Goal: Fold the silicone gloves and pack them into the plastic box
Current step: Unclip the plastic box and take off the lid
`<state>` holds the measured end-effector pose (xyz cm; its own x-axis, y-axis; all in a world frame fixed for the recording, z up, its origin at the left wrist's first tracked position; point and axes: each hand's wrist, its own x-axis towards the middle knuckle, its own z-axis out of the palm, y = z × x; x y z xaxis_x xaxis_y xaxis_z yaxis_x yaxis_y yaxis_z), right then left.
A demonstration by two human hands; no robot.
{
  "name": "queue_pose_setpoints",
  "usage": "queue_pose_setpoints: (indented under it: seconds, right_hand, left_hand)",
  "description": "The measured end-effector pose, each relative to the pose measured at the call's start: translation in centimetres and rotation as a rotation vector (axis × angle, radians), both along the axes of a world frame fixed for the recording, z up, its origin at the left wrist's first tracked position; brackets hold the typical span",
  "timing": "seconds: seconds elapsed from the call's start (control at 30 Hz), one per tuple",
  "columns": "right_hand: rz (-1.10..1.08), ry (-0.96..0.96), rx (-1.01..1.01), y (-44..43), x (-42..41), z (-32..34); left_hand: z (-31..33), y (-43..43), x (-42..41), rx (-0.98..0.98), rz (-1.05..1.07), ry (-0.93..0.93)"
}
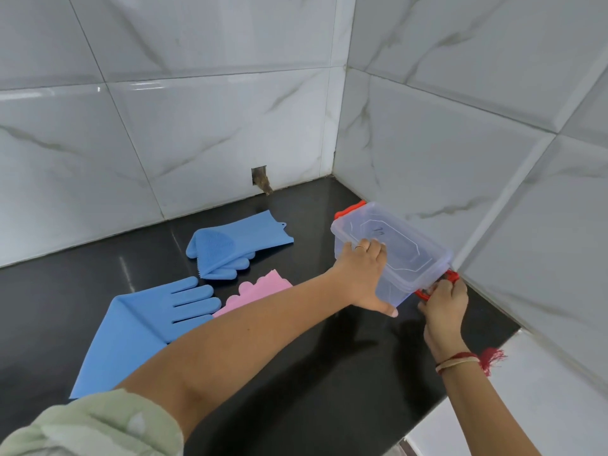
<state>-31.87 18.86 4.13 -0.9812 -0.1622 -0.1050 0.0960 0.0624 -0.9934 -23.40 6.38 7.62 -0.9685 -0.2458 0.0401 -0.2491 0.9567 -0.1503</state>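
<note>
A clear plastic box (399, 250) with its lid on and red latches stands tilted at the right, close to the tiled side wall. My left hand (363, 274) grips its near long side. My right hand (444, 299) holds the red latch (451, 276) at the box's near end. One blue silicone glove (237, 243) lies folded on the black counter near the back wall. A second blue glove (144, 324) lies flat at the left. A pink glove (255, 291) shows partly behind my left forearm.
The black counter (329, 373) sits in a corner of white marble-look tiles. A small hole (260, 179) with debris is in the back wall at counter level. The counter's front edge runs diagonally at the lower right.
</note>
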Motion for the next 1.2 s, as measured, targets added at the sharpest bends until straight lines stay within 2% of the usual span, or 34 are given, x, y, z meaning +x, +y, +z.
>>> queue_pose_setpoints:
  seconds: [0.1,0.2,0.27,0.37,0.43,0.5,0.57,0.63,0.7,0.73,0.8,0.87,0.93,1.1,1.13,1.2]
  right_hand:
    - [0.031,-0.145,-0.109,0.5,0.3,-0.6]
    - [0.069,-0.298,0.022,1.6,-0.1,-0.7]
    - [-0.008,-0.152,0.159,2.4,-0.6,-0.8]
    - [-0.070,0.327,0.220,2.6,-0.7,1.4]
    - [0.055,0.637,0.315,1.5,-1.0,3.5]
    - [0.265,0.833,0.451,-0.1,-1.2,4.7]
    - [0.469,0.863,0.599,-1.6,-1.2,5.0]
    - [0.562,0.855,0.756,-2.3,-0.9,4.2]
    - [0.562,0.929,0.868,-2.3,-0.5,3.5]
    - [0.556,0.945,0.890,-2.2,-0.5,3.3]
    - [0.560,0.954,0.934,-2.3,-0.6,3.4]
    - [0.565,0.961,0.986,-2.3,-0.5,3.5]
    - [0.565,0.995,1.045,-2.2,-0.2,3.6]
    - [0.590,1.042,1.195,-2.2,0.1,3.2]
    - [0.592,1.045,1.195,-2.2,0.0,3.1]
    - [0.601,1.058,1.177,-2.2,0.0,3.1]
  left_hand:
    - [-0.1,-0.1,0.0,0.003,-0.006,0.003]
    - [-0.1,0.0,0.0,0.009,-0.015,0.005]
    - [-0.1,-0.2,0.0,0.025,-0.023,0.016]
    - [0.0,-0.3,0.1,0.048,-0.047,0.070]
    - [0.1,-0.5,0.4,0.052,-0.084,0.140]
    - [0.4,-1.3,0.8,0.110,-0.125,0.195]
    - [0.9,-2.2,1.2,0.343,-0.122,0.317]
    - [1.3,-3.5,1.1,0.589,-0.004,0.553]
    - [1.8,-5.3,0.4,0.660,0.193,0.732]
    - [2.0,-6.4,-0.2,0.674,0.309,0.727]
    - [2.1,-8.7,-1.5,0.683,0.509,0.492]
    - [1.7,-10.1,-2.5,0.824,0.583,0.330]
    - [1.3,-10.5,-3.2,0.983,0.603,0.377]
    - [0.5,-11.1,-4.2,1.021,0.644,0.416]
    - [0.3,-11.3,-4.2,1.090,0.670,0.433]
    - [-0.2,-11.7,-4.1,1.385,0.776,0.520]
